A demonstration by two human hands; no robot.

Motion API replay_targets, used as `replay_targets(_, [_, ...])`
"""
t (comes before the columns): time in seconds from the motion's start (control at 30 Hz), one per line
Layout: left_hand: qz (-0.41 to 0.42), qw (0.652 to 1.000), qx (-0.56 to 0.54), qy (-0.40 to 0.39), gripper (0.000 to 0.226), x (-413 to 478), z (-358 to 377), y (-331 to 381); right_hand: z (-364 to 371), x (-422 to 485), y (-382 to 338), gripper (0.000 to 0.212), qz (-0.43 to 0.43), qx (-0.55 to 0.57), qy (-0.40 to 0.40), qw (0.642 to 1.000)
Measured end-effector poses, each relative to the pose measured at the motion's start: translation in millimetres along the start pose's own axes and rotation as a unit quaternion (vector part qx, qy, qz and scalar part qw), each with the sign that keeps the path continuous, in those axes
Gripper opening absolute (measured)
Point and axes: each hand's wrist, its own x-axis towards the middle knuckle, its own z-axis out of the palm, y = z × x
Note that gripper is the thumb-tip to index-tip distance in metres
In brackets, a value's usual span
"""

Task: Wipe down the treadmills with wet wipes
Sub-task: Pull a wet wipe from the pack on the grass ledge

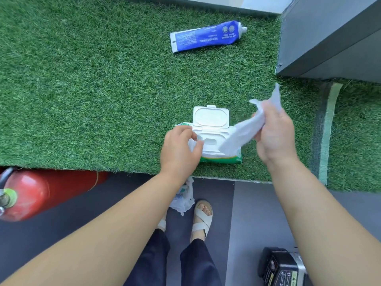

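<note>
Head view. The right hand (276,137) grips a white wipe (239,134), with the fingers curled round its upper part. The free lower end of the wipe hangs down and to the left of the grip, across the right end of the pack (212,150). A short upper end sticks out above the fingers.

The left hand (181,149) holds the left end of the pack, with its fingers curled over the top edge. The pack lies flat on the green turf (82,89), between the two hands. Its lid (211,117) is folded back, away from the person, and the opening shows just right of the left fingertips.

A blue tube (208,36) lies on the turf well beyond both hands. A grey cabinet (329,38) stands beyond the right hand. A red fire extinguisher (31,195) lies on the floor, left of the left forearm. A crumpled plastic bag (183,199) lies below the left wrist, next to a sandal (203,219). A black box (282,267) stands on the floor beside the right forearm.
</note>
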Motion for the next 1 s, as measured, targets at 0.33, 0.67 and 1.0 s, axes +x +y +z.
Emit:
replay_targets(0.33, [0.174, 0.9, 0.345, -0.202, 0.064, -20, 17, 8, -27, 24, 10, 0.057, -0.043, -0.599, -0.084, 0.795])
replay_targets(0.67, [0.002, 0.994, -0.102, -0.032, 0.039, -4, -3, 0, 13, 34, 14, 0.036, 0.028, -0.339, -0.111, 0.934])
replay_targets(1.0, [0.169, 0.964, 0.146, -0.147, 0.053, -27, -2, 3, -35, -31, 61, 0.041, -0.252, -0.619, -0.193, 0.718])
